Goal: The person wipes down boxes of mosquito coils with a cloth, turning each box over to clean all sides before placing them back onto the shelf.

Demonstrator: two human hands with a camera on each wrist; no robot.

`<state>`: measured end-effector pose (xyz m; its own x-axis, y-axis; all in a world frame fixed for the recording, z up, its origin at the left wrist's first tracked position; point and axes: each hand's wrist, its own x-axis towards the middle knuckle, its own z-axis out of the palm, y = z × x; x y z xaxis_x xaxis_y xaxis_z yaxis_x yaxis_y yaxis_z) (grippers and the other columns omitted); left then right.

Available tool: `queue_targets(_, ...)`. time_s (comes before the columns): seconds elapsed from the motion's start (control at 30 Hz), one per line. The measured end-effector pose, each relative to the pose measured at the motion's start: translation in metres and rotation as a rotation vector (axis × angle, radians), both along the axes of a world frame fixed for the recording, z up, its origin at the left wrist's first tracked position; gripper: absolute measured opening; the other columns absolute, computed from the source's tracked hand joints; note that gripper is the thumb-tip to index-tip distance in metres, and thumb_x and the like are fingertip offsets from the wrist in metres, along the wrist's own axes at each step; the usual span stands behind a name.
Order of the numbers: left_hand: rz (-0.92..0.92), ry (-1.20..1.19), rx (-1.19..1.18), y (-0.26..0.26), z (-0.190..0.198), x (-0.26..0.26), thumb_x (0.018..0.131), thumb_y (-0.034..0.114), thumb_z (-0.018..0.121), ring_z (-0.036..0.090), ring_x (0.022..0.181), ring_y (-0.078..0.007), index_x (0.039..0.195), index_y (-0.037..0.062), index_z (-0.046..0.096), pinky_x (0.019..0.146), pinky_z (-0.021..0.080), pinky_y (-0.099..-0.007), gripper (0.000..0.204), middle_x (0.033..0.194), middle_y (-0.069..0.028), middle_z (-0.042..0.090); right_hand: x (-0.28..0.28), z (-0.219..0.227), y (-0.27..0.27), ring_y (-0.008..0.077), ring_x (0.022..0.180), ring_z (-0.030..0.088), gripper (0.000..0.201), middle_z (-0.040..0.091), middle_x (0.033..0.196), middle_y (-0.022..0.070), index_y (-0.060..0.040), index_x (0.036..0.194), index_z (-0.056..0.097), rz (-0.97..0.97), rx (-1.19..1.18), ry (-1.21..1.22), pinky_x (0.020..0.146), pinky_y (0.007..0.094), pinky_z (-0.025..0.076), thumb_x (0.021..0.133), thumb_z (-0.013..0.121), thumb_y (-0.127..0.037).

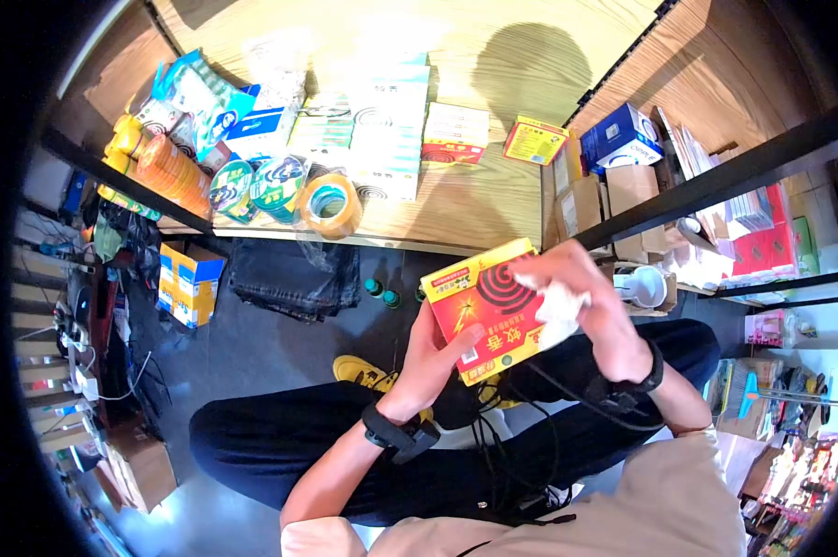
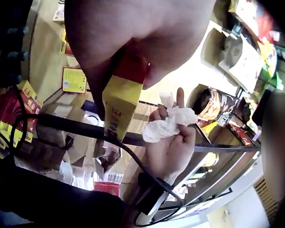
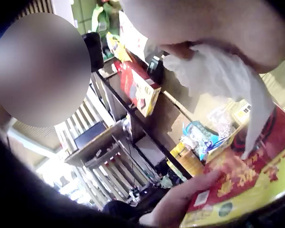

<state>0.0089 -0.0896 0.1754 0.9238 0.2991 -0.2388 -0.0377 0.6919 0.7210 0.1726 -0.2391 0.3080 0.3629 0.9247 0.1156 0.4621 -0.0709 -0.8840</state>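
My left hand (image 1: 426,364) grips a red and yellow box of mosquito coils (image 1: 465,302) by its near left side, thumb across the printed front. The box is tilted up over my lap, its black coil picture facing me. At its right side, my right hand (image 1: 597,302) holds a crumpled white tissue (image 1: 560,316) in curled fingers, close over the front. In the left wrist view the tissue (image 2: 168,124) bunches between the fingers, beyond the box's yellow end (image 2: 121,102). The right wrist view shows the tissue (image 3: 228,80) hanging down over the red face.
Ahead is a wooden shelf (image 1: 493,209) with stacked green and white boxes (image 1: 386,130), a tape roll (image 1: 330,206), round green packs (image 1: 278,184) and two more red-yellow boxes (image 1: 537,139). A dark metal bar (image 1: 716,186) crosses the right side. An orange-blue carton (image 1: 189,283) stands on the floor.
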Motion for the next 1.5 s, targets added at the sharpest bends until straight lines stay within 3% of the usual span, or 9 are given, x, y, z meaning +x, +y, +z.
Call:
queue_targets(0.2,0.011,0.093,0.129,0.000,-0.007,-0.001,0.094,0.002,0.070,0.065,0.113,-0.0140,0.138,-0.0006,0.048,0.099,0.053,-0.0315,0.049,0.126,-0.0089,0.065,0.007,-0.027,-0.005,0.0194,0.113,0.061,0.058,0.060,0.118,0.0100,-0.0026,0.131,0.058,-0.353,0.103,0.336,0.094,0.0287,0.047,0.078,0.051,0.019)
queue_targets(0.37,0.024,0.103,0.102,-0.003,0.000,-0.001,0.094,0.002,0.070,0.065,0.112,-0.0140,0.139,-0.0005,0.048,0.100,0.053,-0.0316,0.051,0.126,-0.0086,0.066,0.009,-0.033,-0.006,0.0284,0.113,0.063,0.046,0.056,0.124,0.0130,-0.0059,0.116,0.068,-0.280,0.071,-0.295,0.097,0.0330,0.050,0.076,0.067,0.016)
queue_targets(0.53,-0.009,0.027,0.069,-0.002,0.008,-0.004,0.093,0.000,0.069,0.060,0.121,-0.0164,0.143,-0.0004,0.044,0.107,0.048,-0.0356,0.055,0.135,-0.0102,0.060,0.001,-0.038,-0.005,0.0366,0.129,0.048,0.056,0.044,0.137,0.0216,0.0034,0.144,0.049,-0.042,-0.098,-0.265,0.110,0.0385,0.040,0.088,0.050,0.008)
queue_targets(0.87,-0.039,-0.011,0.070,0.006,0.013,-0.009,0.091,-0.003,0.067,0.057,0.127,-0.0187,0.147,0.0002,0.039,0.108,0.047,-0.0367,0.063,0.139,-0.0100,0.056,-0.005,-0.038,0.014,0.0320,0.101,0.063,0.033,0.060,0.112,0.0139,-0.0028,0.120,0.066,-0.025,0.039,-0.503,0.088,0.0397,0.052,0.088,0.069,-0.001)
queue_targets(1.03,-0.165,-0.004,0.281,-0.007,0.019,-0.006,0.092,-0.004,0.069,0.057,0.124,-0.0155,0.143,0.0002,0.041,0.107,0.047,-0.0338,0.058,0.132,-0.0077,0.057,-0.010,-0.072,0.012,0.0295,0.114,0.061,0.035,0.060,0.121,0.0121,-0.0054,0.121,0.068,-0.040,0.143,-0.421,0.092,0.0374,0.052,0.086,0.072,-0.004)
queue_targets(1.1,-0.182,0.045,0.383,-0.005,0.019,-0.007,0.089,-0.004,0.070,0.063,0.107,-0.0102,0.138,0.0016,0.047,0.089,0.054,-0.0261,0.055,0.117,-0.0022,0.062,-0.035,-0.063,0.014,0.0299,0.113,0.062,0.039,0.061,0.121,0.0104,-0.0078,0.122,0.067,0.043,-0.122,0.303,0.089,0.0377,0.053,0.084,0.074,-0.006)
queue_targets(1.13,-0.195,0.061,0.361,-0.005,0.017,-0.011,0.089,-0.003,0.070,0.063,0.107,-0.0106,0.138,0.0013,0.047,0.089,0.054,-0.0263,0.054,0.117,-0.0021,0.062,-0.041,-0.063,0.008,0.0298,0.110,0.062,0.044,0.062,0.119,0.0086,-0.0087,0.124,0.066,0.046,0.077,-0.214,0.087,0.0374,0.053,0.081,0.076,-0.007)
queue_targets(1.27,-0.179,0.009,0.416,-0.002,0.021,-0.011,0.091,-0.004,0.068,0.059,0.118,-0.0142,0.141,0.0004,0.042,0.101,0.050,-0.0319,0.056,0.128,-0.0065,0.058,-0.005,-0.058,0.011,0.0293,0.107,0.062,0.036,0.061,0.117,0.0072,-0.0104,0.117,0.064,-0.081,0.203,-0.717,0.091,0.0399,0.052,0.082,0.072,-0.010)
queue_targets(1.5,-0.175,0.036,0.670,-0.001,0.019,-0.008,0.093,0.003,0.071,0.067,0.106,-0.0146,0.138,-0.0029,0.047,0.092,0.054,-0.0311,0.051,0.116,-0.0113,0.069,0.002,-0.041,0.008,0.0320,0.108,0.059,0.038,0.062,0.118,0.0102,-0.0053,0.119,0.062,-0.061,0.149,-0.458,0.093,0.0409,0.051,0.082,0.073,-0.004)
